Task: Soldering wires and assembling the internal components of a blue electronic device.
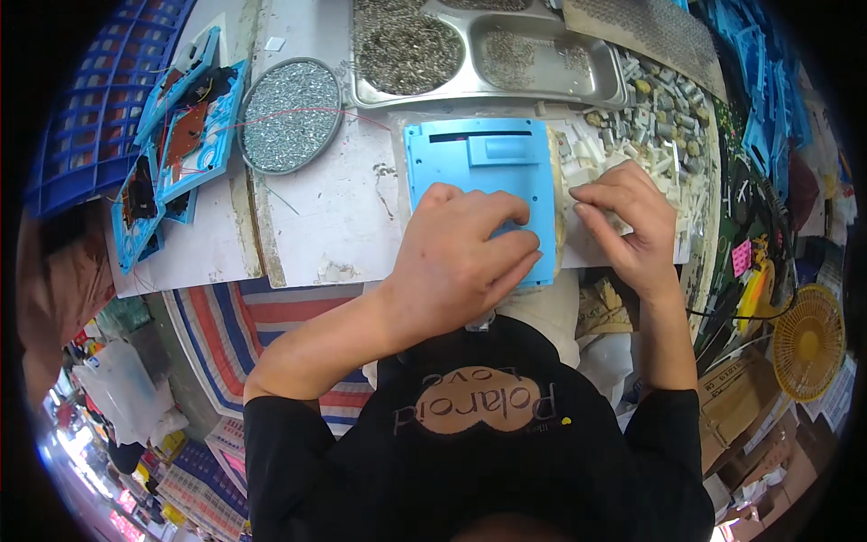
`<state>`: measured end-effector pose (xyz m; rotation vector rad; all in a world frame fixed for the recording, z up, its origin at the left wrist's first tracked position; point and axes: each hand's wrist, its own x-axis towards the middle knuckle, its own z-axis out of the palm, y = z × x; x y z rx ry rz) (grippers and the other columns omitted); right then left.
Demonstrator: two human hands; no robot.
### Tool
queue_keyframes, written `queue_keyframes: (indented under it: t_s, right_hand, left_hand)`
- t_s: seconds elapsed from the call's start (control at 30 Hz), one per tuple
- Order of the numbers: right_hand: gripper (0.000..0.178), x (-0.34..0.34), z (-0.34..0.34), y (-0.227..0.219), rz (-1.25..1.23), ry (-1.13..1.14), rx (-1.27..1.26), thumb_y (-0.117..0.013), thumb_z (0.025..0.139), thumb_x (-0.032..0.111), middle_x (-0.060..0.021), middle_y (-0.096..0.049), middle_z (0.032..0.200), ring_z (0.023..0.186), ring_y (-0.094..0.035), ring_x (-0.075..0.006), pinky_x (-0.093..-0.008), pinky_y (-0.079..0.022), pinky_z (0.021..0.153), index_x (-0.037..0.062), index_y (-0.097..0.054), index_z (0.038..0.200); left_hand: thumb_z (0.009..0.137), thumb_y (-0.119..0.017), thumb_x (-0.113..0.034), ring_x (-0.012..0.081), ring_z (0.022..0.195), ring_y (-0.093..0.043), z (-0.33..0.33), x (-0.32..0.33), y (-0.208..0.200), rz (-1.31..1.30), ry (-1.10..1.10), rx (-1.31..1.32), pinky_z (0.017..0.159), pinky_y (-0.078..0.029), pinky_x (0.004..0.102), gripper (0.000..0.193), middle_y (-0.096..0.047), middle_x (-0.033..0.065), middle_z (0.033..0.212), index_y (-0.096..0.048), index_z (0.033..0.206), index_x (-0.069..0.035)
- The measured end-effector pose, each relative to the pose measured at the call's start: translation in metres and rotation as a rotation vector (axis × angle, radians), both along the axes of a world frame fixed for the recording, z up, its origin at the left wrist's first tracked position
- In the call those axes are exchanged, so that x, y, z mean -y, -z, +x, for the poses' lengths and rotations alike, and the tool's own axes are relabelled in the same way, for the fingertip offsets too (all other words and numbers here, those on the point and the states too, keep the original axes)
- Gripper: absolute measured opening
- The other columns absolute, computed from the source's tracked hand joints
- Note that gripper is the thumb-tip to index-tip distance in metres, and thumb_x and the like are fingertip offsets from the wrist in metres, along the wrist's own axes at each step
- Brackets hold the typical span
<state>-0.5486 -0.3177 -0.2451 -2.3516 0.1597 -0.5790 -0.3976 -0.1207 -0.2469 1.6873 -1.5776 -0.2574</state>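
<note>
A light blue plastic casing (506, 176) lies flat at the table's front edge, with a dark slot, a raised rectangular part and several small holes. Over its lower half is my left hand (461, 253), fingers curled and closed; whatever they hold, if anything, is too small to make out. My right hand (632, 221) hovers just beyond the casing's right edge, thumb and forefinger bent into a pinch. Nothing between those fingertips can be made out. White plastic pieces (587, 158) lie close beyond the right hand.
A round dish (291, 117) of small silvery metal parts stands left. Behind sits a metal tray (605, 77) with small screw-like pieces. More blue casings with wires (194, 135) are stacked left, beside a blue basket (99, 99). Small cylindrical parts (668, 99) are heaped right.
</note>
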Motion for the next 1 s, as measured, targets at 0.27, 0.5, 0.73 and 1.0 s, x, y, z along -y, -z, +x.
queue_keyframes:
  t_s: [0.27, 0.5, 0.73, 1.0]
  right_hand:
    - [0.020, 0.002, -0.018, 0.003, -0.007, 0.022, -0.001, -0.078, 0.075, -0.002, -0.0095, -0.066, 0.078, 0.073, -0.060, -0.0256, -0.0342, -0.047, 0.065, 0.0016, -0.073, 0.093]
    - [0.018, 0.014, -0.002, -0.006, -0.079, -0.025, 0.046, -0.078, 0.077, -0.001, -0.0092, -0.068, 0.081, 0.072, -0.061, -0.0229, -0.0318, -0.047, 0.065, 0.0010, -0.073, 0.095]
    - [0.017, 0.040, 0.042, -0.038, 0.126, 0.081, 0.239, -0.075, 0.083, 0.000, -0.0066, -0.071, 0.085, 0.077, -0.064, -0.0139, -0.0266, -0.050, 0.071, -0.0003, -0.074, 0.100]
    - [0.016, -0.052, -0.010, 0.002, 0.212, 0.137, -0.190, -0.082, 0.078, 0.008, -0.0031, -0.057, 0.070, 0.065, -0.053, -0.0170, -0.0296, -0.042, 0.060, 0.0050, -0.069, 0.086]
  left_hand:
    - [0.075, -0.082, -0.015, 0.0177, 0.077, -0.057, -0.011, 0.005, 0.009, 0.047, -0.019, 0.145, 0.077, -0.035, 0.0374, 0.019, -0.065, 0.0007, 0.105, -0.074, 0.093, -0.018]
    - [0.077, -0.081, -0.013, 0.0195, 0.078, -0.058, -0.001, -0.007, 0.002, 0.059, -0.074, 0.108, 0.076, -0.042, 0.0365, 0.021, -0.066, 0.0020, 0.105, -0.077, 0.098, -0.014]
    - [0.084, -0.079, -0.016, 0.0225, 0.079, -0.066, 0.116, -0.056, 0.009, 0.051, -0.763, 0.155, 0.067, -0.050, 0.0320, 0.015, -0.069, 0.0077, 0.089, -0.075, 0.092, -0.005]
    - [0.085, -0.078, -0.019, 0.0275, 0.086, -0.067, 0.124, -0.068, 0.031, 0.193, -0.743, 0.264, 0.076, -0.052, 0.0366, 0.020, -0.068, 0.0102, 0.097, -0.074, 0.098, -0.004]
